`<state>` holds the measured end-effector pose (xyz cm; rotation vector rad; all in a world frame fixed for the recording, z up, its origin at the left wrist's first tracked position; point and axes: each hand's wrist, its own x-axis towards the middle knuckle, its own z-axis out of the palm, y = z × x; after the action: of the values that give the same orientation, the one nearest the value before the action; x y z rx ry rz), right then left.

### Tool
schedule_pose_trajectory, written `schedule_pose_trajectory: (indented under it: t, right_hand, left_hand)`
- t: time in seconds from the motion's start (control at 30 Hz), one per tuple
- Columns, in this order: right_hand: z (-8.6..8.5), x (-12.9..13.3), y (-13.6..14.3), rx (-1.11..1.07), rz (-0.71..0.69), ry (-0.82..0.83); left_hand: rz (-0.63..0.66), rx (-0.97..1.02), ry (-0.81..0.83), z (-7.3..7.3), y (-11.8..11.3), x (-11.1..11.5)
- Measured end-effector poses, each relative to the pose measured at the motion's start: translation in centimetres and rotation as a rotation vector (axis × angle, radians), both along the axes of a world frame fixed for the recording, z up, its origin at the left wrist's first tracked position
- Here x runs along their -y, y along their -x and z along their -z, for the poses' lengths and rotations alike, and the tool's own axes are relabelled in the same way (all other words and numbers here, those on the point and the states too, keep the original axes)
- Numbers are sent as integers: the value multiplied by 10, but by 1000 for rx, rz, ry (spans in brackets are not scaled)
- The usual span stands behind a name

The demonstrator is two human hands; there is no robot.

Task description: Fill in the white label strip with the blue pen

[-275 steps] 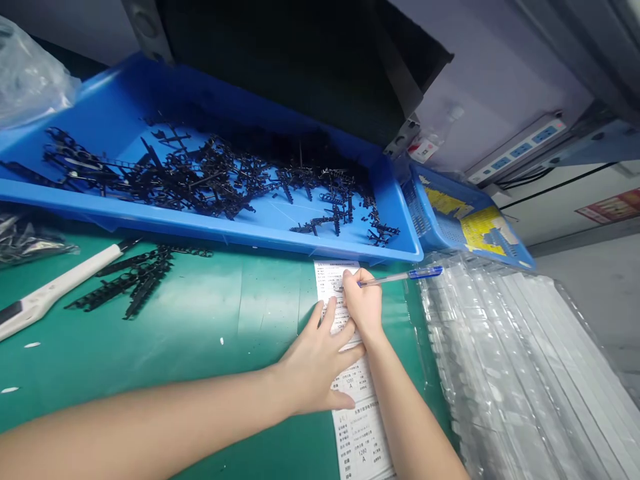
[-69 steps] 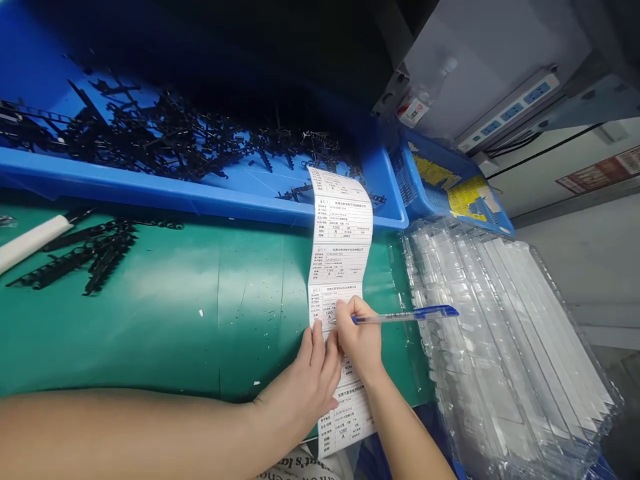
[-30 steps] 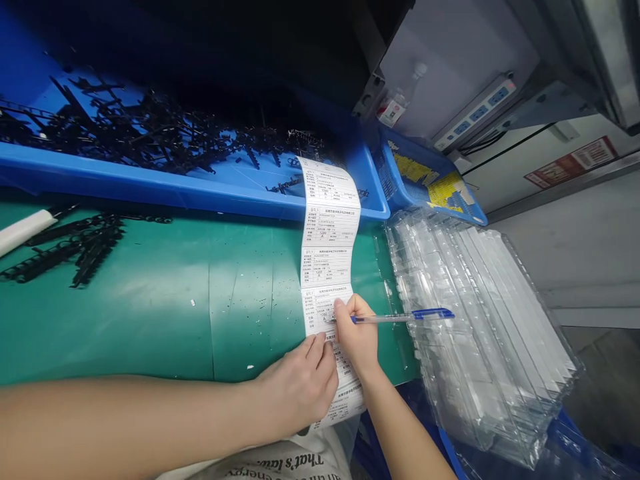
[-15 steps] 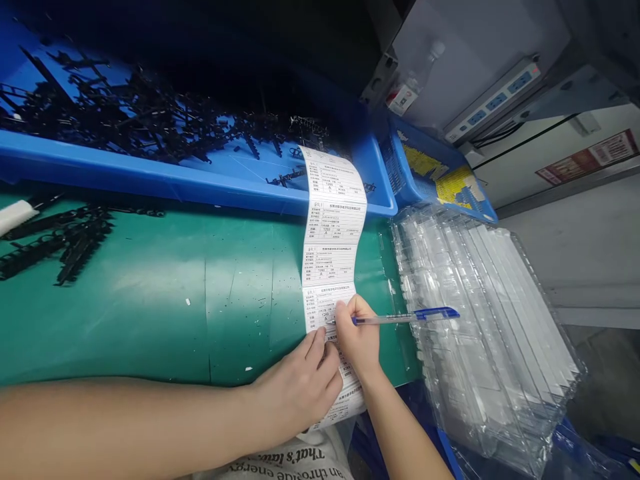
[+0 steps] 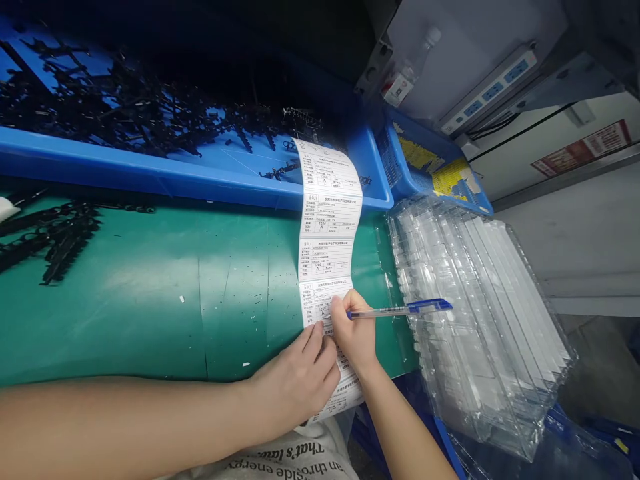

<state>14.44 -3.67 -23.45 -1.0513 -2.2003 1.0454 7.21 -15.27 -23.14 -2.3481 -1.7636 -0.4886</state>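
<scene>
My left hand [image 5: 300, 383] pressed flat on the thin, floppy label strip [image 5: 327, 250]; my right hand [image 5: 353, 333] pinched the pen [image 5: 400, 309]. Strip likely creases; hold flat.

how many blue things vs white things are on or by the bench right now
blue: 3 – long tray, basket, pen with its blue cap
white: 2 – label strip, power strip
total: 5
The right hand holds the pen; the left hand pins the strip.
</scene>
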Motion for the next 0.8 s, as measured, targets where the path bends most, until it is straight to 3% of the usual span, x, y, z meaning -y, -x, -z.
schedule_pose_trajectory:
  t: [0.17, 0.33, 0.57, 0.8]
  right_hand:
    - [0, 0, -1, -15, -3, 20]
    - [-4, -1, 0, -134, 43, 259]
    - [-8, -8, -3, -244, 100, 444]
    - [-24, -3, -40, -216, 117, 423]
  left_hand:
    - [5, 5, -4, 2, 0, 0]
    - [23, -23, 23, 3, -2, 2]
    - [349, -7, 3, -7, -10, 17]
    - [206, -38, -21, -1, -5, 11]
